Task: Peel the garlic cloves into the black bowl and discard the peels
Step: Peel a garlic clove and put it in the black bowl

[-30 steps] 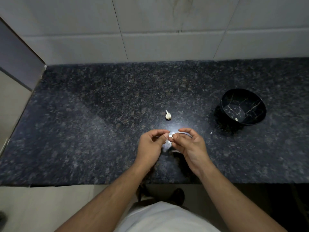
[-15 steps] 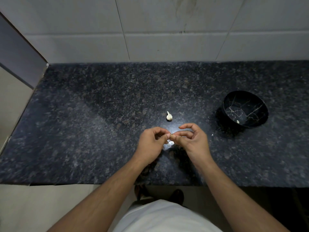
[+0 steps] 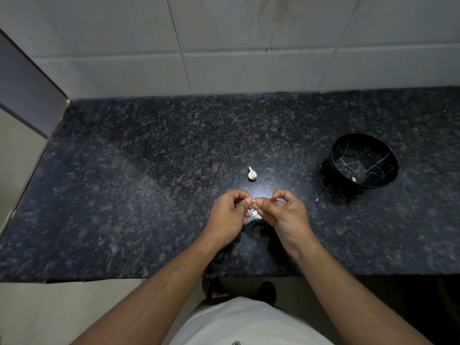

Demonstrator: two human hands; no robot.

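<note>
Both hands meet over the front middle of the dark granite counter. My left hand and my right hand pinch one small garlic clove between their fingertips. Thin whitish peel lies on the counter just under the hands. A second, unpeeled garlic clove rests on the counter a little beyond them. The black bowl with pale crack-like lines stands at the right, and one peeled clove lies inside it.
A tiny white scrap lies between my right hand and the bowl. A tiled wall backs the counter. The counter's front edge runs just below my wrists, with floor and my feet beneath.
The hands have stayed together on the clove, shifting slightly away from me; fingertips have re-pinched it. The camera view has tilted a little.
</note>
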